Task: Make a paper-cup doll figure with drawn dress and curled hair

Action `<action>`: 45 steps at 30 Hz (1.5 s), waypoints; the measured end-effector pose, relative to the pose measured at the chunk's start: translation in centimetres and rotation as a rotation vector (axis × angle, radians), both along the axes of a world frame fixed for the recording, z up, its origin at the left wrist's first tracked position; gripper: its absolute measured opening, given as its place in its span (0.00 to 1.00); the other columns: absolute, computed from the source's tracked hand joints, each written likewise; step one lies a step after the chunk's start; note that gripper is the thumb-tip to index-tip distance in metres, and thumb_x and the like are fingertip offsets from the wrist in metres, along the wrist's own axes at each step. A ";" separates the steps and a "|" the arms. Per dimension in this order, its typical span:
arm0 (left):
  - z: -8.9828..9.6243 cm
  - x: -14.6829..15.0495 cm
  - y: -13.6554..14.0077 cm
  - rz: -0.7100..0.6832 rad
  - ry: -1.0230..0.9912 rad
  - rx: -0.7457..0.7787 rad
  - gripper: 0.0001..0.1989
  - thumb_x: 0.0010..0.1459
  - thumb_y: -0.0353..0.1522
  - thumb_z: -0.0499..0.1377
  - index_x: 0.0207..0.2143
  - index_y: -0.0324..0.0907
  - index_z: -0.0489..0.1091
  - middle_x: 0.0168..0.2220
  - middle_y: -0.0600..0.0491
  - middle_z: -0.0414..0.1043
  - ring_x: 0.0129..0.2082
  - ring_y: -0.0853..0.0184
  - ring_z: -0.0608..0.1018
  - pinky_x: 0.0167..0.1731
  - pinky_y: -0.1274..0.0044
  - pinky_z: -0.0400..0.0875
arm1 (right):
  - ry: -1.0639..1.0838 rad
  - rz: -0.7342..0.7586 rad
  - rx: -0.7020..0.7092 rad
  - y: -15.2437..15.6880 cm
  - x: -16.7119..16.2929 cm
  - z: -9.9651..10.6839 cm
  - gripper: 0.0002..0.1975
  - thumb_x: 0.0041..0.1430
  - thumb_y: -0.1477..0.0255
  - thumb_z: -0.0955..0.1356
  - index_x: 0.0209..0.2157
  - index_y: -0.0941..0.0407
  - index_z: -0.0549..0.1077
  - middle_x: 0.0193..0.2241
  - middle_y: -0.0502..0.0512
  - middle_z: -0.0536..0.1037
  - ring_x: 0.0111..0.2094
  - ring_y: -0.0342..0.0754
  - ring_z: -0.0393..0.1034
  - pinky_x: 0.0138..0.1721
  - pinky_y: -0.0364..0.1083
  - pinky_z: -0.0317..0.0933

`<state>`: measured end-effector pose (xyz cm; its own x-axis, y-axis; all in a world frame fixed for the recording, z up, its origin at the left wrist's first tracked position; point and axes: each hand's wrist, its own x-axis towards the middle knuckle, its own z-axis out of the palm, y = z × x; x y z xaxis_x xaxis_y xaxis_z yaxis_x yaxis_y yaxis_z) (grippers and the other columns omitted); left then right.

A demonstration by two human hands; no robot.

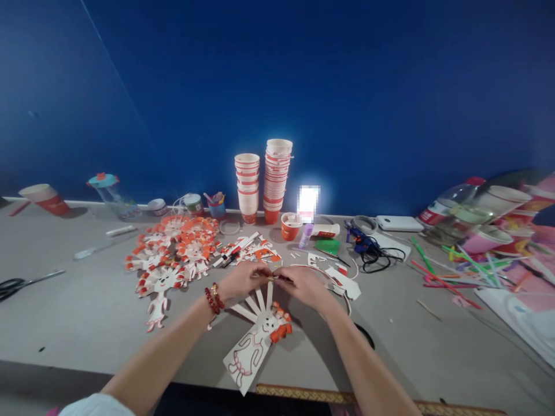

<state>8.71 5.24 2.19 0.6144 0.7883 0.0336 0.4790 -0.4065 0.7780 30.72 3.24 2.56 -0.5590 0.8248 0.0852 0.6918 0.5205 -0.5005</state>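
Note:
My left hand, with red bead bracelets at the wrist, pinches the tip of one strip of a white paper cutout. Opposite it, fingertips nearly touching, my right hand is closed on the same strip end. The cutout carries a drawn figure with a smiling face and a dress, and strips fan out from its head. Strips on the right are curled with orange ends outward; those to the left are straight. Beyond my left hand lies a pile of finished-looking paper figures with curled orange hair.
Two tall stacks of paper cups stand by the blue wall, near a cup of scraps and a purple glue stick. Scissors lie far left. A blue glue gun, pipe cleaners and bottles crowd the right.

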 end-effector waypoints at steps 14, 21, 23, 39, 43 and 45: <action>-1.0 0.7 -0.1 0.102 -0.028 0.022 0.08 0.58 0.32 0.56 0.35 0.42 0.76 0.33 0.54 0.78 0.35 0.67 0.77 0.38 0.78 0.68 | -0.016 -0.039 0.083 0.0 -0.2 -0.2 0.08 0.65 0.70 0.64 0.37 0.53 0.75 0.34 0.53 0.79 0.37 0.48 0.71 0.36 0.43 0.56; -1.0 0.9 -0.5 0.117 -0.004 0.068 0.08 0.58 0.30 0.55 0.35 0.43 0.75 0.34 0.55 0.78 0.35 0.67 0.77 0.38 0.78 0.67 | -0.027 -0.008 0.100 0.1 -0.3 -0.4 0.07 0.63 0.73 0.64 0.34 0.53 0.73 0.29 0.50 0.76 0.33 0.47 0.69 0.33 0.42 0.53; -0.9 0.9 -0.7 0.128 -0.010 0.084 0.08 0.57 0.28 0.55 0.34 0.43 0.75 0.33 0.55 0.78 0.35 0.66 0.76 0.37 0.78 0.67 | -0.013 0.017 0.096 0.2 -0.2 -0.6 0.07 0.63 0.74 0.63 0.34 0.53 0.73 0.29 0.51 0.76 0.34 0.47 0.69 0.34 0.42 0.54; -0.9 0.7 -0.7 0.086 -0.045 -0.022 0.14 0.61 0.38 0.52 0.29 0.40 0.71 0.27 0.55 0.70 0.29 0.69 0.70 0.31 0.79 0.62 | 0.073 0.089 0.238 0.5 -0.2 -1.5 0.09 0.66 0.72 0.62 0.33 0.54 0.72 0.30 0.52 0.76 0.34 0.48 0.68 0.36 0.44 0.57; -1.2 0.8 -0.5 0.165 -0.146 -0.157 0.21 0.61 0.45 0.49 0.22 0.41 0.60 0.21 0.58 0.57 0.24 0.71 0.61 0.26 0.79 0.57 | 0.053 0.093 0.322 0.4 -0.4 -1.5 0.09 0.66 0.73 0.62 0.34 0.54 0.72 0.30 0.53 0.76 0.34 0.48 0.67 0.36 0.45 0.57; -1.4 0.8 -0.4 0.186 -0.163 -0.176 0.21 0.60 0.46 0.49 0.21 0.41 0.57 0.20 0.59 0.52 0.23 0.72 0.59 0.25 0.79 0.55 | 0.033 0.098 0.365 0.4 -0.5 -1.5 0.09 0.66 0.73 0.62 0.33 0.54 0.72 0.30 0.53 0.76 0.34 0.49 0.66 0.36 0.45 0.56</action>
<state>9.53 4.85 0.82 0.4563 0.8894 -0.0269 0.3960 -0.1759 0.9013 30.21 3.62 1.06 -0.6256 0.6798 0.3828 0.6165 0.7314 -0.2915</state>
